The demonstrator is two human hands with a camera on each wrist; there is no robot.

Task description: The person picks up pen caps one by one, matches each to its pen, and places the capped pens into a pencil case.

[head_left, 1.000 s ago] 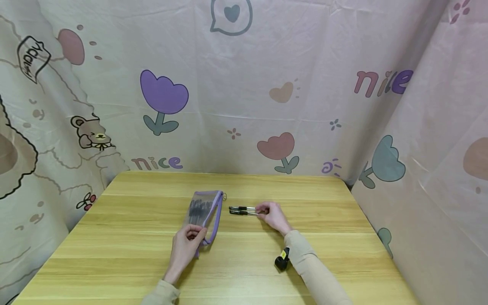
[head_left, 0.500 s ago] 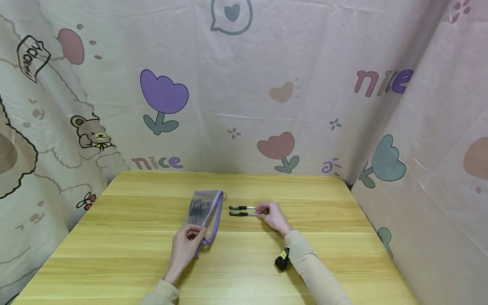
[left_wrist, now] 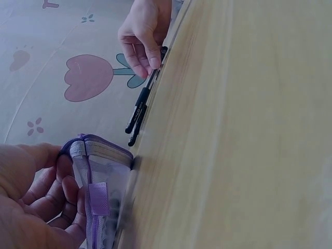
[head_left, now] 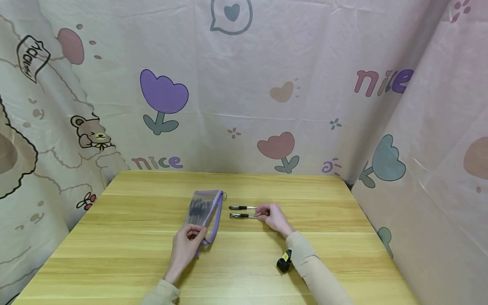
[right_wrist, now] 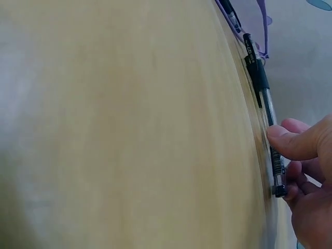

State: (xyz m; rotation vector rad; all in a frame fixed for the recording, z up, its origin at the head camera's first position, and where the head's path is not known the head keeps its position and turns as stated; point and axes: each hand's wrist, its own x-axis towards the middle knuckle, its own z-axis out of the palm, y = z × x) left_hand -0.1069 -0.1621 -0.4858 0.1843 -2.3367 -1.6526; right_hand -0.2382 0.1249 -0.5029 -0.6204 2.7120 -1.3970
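A see-through pencil case with purple edging lies unzipped at mid-table, dark pens showing inside it. The person's left hand pinches its near end between thumb and fingers, by the purple trim. To the right of the case are two black-and-clear pens, side by side with a gap between them. Thumb and fingers of the right hand pinch the right end of the nearer pen. The farther pen also runs up to this hand; whether the fingers touch it cannot be told.
A small black object with a yellow mark is beside the right sleeve. The wooden table has a printed curtain along its back and hanging at both sides.
The nearer pen has moved slightly toward the person with the right hand, widening the gap between the pens. The right sleeve has shifted a little. Left hand and pencil case stay put.
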